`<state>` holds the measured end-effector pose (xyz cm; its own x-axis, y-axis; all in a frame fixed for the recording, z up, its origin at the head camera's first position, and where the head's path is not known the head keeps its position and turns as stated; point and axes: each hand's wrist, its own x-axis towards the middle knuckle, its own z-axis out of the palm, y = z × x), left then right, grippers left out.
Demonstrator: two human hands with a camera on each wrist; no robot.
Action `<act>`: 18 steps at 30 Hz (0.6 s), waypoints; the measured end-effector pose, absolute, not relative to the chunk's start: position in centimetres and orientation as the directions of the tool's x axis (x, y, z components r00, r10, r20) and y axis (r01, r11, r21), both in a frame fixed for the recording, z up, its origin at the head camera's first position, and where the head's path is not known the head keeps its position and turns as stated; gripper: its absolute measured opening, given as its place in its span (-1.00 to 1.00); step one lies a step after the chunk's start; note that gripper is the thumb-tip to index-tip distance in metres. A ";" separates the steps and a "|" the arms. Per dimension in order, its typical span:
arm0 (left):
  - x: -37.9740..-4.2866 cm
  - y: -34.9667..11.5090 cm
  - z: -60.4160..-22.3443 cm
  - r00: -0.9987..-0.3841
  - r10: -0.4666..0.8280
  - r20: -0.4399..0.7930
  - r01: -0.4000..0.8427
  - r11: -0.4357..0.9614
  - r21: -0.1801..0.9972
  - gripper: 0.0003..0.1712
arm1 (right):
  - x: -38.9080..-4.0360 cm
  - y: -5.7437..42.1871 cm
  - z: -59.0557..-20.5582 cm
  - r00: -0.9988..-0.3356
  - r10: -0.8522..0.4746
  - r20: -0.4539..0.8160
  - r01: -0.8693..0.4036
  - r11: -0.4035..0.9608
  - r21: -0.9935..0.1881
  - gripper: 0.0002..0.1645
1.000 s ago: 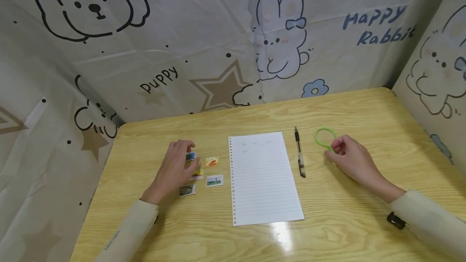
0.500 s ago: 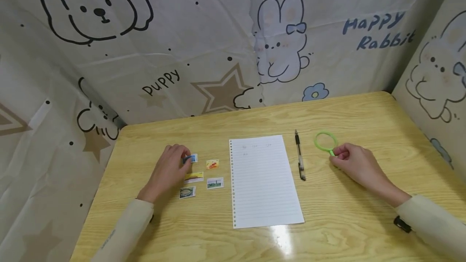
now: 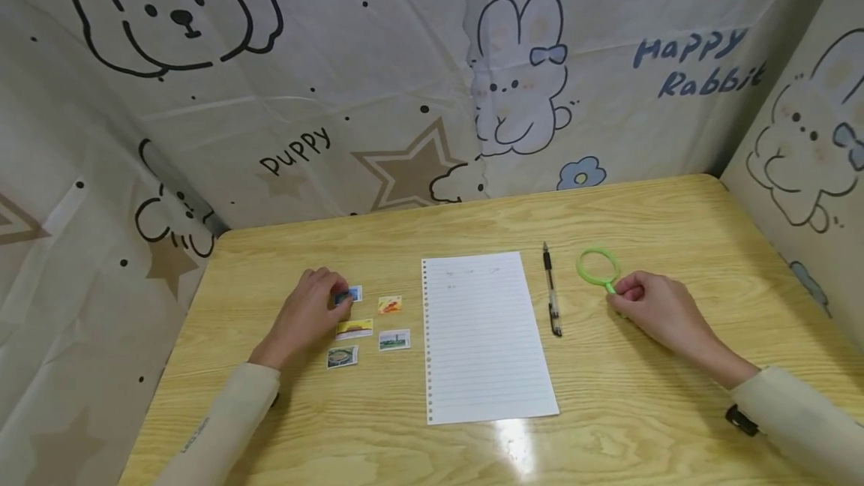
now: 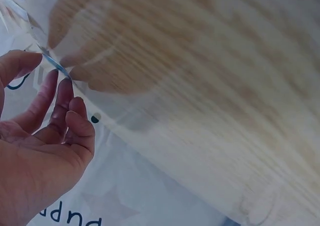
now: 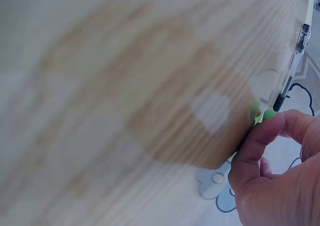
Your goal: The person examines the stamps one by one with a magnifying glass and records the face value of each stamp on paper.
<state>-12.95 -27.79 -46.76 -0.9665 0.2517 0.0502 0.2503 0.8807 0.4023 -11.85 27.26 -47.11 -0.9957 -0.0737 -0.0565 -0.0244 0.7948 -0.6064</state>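
Observation:
In the head view my left hand has its thumb and fingertips on a small blue stamp on the table, partly covered by the fingers. The left wrist view shows that stamp edge-on, pinched at the fingertips of my left hand. Around it lie a yellow stamp, a red-and-yellow stamp, a green tower stamp and a dark green stamp. On the right, my right hand pinches the handle of a green-rimmed magnifying glass, which lies low over the table.
A lined sheet of paper with faint writing at its top lies mid-table. Beside its right edge is a black pen. A printed cloth hangs behind the wooden table and at both sides.
My left fingers have come down from above the blue stamp and closed on it. My right fingers have settled on the magnifying glass handle, and its ring has shifted slightly.

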 end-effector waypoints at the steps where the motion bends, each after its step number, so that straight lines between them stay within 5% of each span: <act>1: -12.9 -27.8 -46.8 -0.968 0.248 0.048 0.246 0.882 0.402 -0.82 | -11.8 27.3 -47.1 -0.996 -0.075 -0.057 -0.025 0.794 -0.607 -0.68; 18: -13.3 -28.2 -47.0 -0.971 0.236 0.047 0.232 0.860 0.454 -0.82 | -11.9 25.8 -46.3 -0.994 -0.107 -0.008 -0.077 0.763 -0.641 -0.67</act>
